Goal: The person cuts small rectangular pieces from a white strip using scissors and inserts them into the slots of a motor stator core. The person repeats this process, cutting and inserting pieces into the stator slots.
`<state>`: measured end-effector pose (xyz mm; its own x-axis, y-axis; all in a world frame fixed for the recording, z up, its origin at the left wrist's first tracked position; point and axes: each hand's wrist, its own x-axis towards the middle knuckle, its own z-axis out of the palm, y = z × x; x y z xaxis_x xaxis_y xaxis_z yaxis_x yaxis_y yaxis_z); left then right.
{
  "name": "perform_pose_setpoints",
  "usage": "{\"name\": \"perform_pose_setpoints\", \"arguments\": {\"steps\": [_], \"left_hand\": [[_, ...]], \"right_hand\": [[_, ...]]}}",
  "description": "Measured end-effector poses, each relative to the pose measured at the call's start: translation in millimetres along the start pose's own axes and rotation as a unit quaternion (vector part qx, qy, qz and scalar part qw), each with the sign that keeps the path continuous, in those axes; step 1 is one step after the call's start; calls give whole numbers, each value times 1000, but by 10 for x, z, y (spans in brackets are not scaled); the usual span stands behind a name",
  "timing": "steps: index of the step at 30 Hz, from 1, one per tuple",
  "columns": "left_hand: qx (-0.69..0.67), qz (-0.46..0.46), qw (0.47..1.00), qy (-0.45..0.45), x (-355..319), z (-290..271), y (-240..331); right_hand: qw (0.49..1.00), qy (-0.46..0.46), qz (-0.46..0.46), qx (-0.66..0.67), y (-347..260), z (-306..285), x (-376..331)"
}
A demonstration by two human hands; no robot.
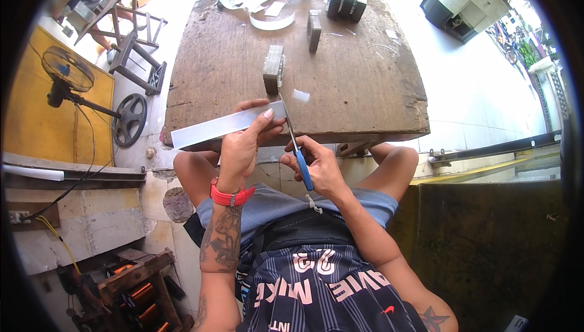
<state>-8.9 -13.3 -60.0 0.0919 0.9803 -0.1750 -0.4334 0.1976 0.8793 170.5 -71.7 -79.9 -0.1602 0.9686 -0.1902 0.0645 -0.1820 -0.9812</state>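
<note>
Grasps flat whitish plastic-looking strip in left hand, over near edge of brown wooden table, long end toward 8 o'clock. Grips blue-handled metal scissors in right hand, blades at strip's 2 o'clock end. Noted grey rectangular block at 11 o'clock from scissors.

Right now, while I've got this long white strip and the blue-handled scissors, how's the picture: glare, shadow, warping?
Head view, right: glare washes out the pale floor; head view, lower right: the dark brown panel sinks into shadow; head view, left: the black pedestal fan leans outward, likely lens distortion; head view, centre: the long white strip looks bright, outline clear.
</note>
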Motion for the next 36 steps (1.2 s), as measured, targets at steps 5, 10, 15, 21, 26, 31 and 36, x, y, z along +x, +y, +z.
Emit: {"name": "perform_pose_setpoints", "arguments": {"steps": [5, 10, 15, 21, 26, 31, 36], "left_hand": [[172, -74, 982, 5, 51, -173, 350], [591, -81, 803, -1, 163, -373, 924], [787, 84, 592, 155, 43, -249, 1057], [570, 172, 804, 3, 358, 111, 705], [535, 224, 815, 0, 796, 111, 134], [165, 145, 975, -42, 758, 94, 59], [-354, 33, 922, -153, 184, 166, 206]], "right_hand": [[975, 107, -92, -172, -309, -342, -172], [908, 170, -61, -379, -649, -1305, -177], [811, 247, -111, -519, -648, -1672, 197], [775, 136, -285, -548, -432, -1080, 608], [743, 84, -289, -598, -242, -885, 382], [722, 120, -406, -547, -129, -952, 28], [868, 165, -348, -313, -286, -806, -132]]}}
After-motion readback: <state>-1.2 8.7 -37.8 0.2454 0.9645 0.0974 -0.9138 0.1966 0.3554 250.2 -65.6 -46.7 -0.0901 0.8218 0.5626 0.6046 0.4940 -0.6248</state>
